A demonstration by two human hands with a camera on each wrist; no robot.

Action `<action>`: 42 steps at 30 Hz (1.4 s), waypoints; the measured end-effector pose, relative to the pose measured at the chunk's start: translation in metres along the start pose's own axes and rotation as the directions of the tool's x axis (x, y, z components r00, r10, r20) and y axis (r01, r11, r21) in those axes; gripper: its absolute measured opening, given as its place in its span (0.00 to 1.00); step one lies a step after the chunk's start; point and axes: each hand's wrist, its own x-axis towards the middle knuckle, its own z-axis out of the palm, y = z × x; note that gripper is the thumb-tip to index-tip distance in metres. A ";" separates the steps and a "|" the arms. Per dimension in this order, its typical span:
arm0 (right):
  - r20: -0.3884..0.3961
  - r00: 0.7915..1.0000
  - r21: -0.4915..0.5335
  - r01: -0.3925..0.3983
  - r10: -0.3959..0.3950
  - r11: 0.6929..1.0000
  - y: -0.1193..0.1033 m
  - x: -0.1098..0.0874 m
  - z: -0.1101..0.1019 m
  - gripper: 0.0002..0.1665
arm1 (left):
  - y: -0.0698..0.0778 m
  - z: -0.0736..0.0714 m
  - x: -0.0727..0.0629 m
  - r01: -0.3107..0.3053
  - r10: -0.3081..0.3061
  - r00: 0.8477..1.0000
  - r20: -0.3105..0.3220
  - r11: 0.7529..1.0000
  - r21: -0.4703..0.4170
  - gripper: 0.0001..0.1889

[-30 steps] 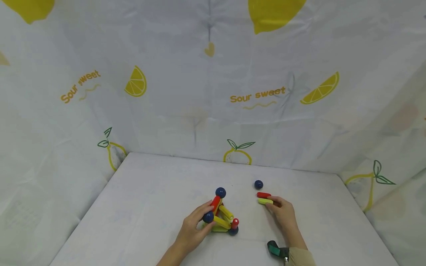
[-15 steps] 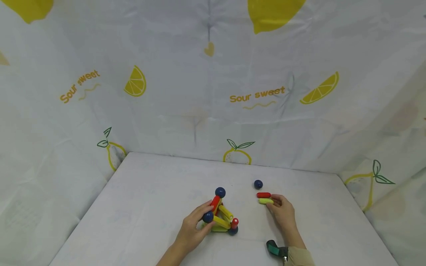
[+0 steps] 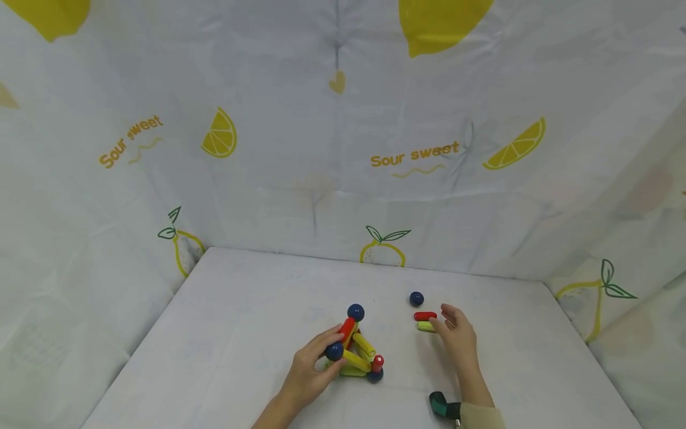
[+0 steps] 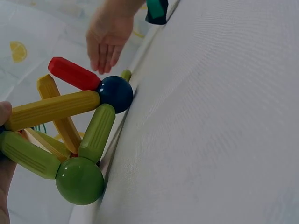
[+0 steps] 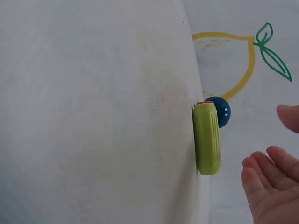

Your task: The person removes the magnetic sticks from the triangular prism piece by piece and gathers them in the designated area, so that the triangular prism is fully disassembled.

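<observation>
Framework of rods and balls stood partly built, three pieces lying loose apart from it.
The left hand had fingers and thumb curled round one corner; whether the structure rested on the tabletop could not be told. Rods already met at a green ball and a corner blue ball, but a jutting red rod ended bare, so the build looked well along yet unfinished. The right hand, fingers relaxed and thumb parted, held nothing near a light green rod; that, a loose red rod and a loose blue ball apparently remained unjoined.
</observation>
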 end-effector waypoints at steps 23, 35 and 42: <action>0.492 0.779 0.391 0.200 -0.388 0.898 -0.083 -0.045 0.050 0.28 | -0.006 -0.012 0.003 0.131 -0.098 0.986 0.132 0.953 -0.273 0.23; 0.391 0.874 0.330 0.160 -0.289 0.930 -0.090 -0.052 0.054 0.28 | -0.004 -0.016 0.006 0.273 -0.268 0.962 0.055 0.933 -0.235 0.22; 0.274 0.922 0.298 0.189 -0.273 0.936 -0.086 -0.060 0.060 0.22 | -0.003 -0.014 0.006 0.266 -0.273 0.962 0.008 0.929 -0.259 0.22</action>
